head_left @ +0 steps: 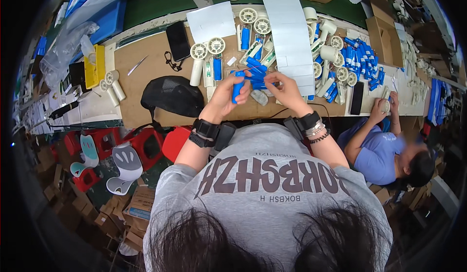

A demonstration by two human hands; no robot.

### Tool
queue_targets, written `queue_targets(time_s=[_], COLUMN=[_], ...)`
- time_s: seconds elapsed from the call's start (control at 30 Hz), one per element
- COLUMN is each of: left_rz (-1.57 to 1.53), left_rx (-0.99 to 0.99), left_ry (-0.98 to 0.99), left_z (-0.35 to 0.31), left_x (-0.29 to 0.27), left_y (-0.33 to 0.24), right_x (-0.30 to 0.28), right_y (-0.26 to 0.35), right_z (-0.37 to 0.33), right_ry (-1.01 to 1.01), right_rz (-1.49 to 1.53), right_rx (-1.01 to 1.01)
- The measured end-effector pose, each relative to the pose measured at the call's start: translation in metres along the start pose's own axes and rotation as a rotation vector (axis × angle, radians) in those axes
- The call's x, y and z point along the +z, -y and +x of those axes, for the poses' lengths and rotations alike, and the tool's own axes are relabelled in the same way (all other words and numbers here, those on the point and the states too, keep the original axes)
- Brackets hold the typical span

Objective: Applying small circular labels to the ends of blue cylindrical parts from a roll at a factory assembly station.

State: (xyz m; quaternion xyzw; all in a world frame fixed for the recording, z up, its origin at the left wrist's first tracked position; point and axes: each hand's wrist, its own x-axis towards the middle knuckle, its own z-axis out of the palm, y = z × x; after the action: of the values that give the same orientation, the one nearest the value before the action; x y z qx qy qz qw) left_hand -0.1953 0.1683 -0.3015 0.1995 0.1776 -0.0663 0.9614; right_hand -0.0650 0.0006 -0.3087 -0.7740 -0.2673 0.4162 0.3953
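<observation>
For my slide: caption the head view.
Left hand grips a blue battery cell; right hand works beside it.

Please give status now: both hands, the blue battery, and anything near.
Left hand grips blue battery upright. Right hand pinches something small beside it. Loose blue batteries and white fan parts crowd bench.

The person wears a grey short-sleeved T-shirt with large dark brown block lettering across the chest and a smaller line of letters below it. Dark hair shows at the lower edge of the view. The left hand (224, 93) has a broad black strap with a boxy black unit at the wrist. The right hand (288, 91) has a similar black strap, plus silver bangles and a dark beaded bracelet behind it.
</observation>
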Motion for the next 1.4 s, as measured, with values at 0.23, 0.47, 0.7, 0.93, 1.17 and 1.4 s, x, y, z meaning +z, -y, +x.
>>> queue_targets(time_s=[0.23,0.47,0.7,0.93,1.17,1.4], left_rz=[0.071,0.591,0.456,0.603,0.448,0.504], left_rx=[-0.198,-0.1,-0.049,0.172,0.062,-0.067], left_ry=[0.153,-0.06,-0.189,-0.518,-0.621,-0.532], left_z=[0.008,0.008,0.033,0.103,0.152,0.162], left_x=[0.029,0.044,0.031,0.012,0.007,0.013], left_y=[0.001,0.015,0.036,0.048,0.053,0.049], right_x=[-0.007,-0.005,-0.016,-0.074,-0.065,-0.073], right_y=[0.044,0.026,-0.02,-0.079,-0.08,-0.065], right_z=[-0.002,-0.01,-0.02,0.006,0.025,0.023], right_ry=[0.074,0.141,-0.091,-0.586,-0.448,-0.35], right_rz=[0.34,0.437,0.79,-0.165,-0.254,-0.393], right_rx=[-0.449,-0.163,0.049,-0.073,-0.205,-0.28])
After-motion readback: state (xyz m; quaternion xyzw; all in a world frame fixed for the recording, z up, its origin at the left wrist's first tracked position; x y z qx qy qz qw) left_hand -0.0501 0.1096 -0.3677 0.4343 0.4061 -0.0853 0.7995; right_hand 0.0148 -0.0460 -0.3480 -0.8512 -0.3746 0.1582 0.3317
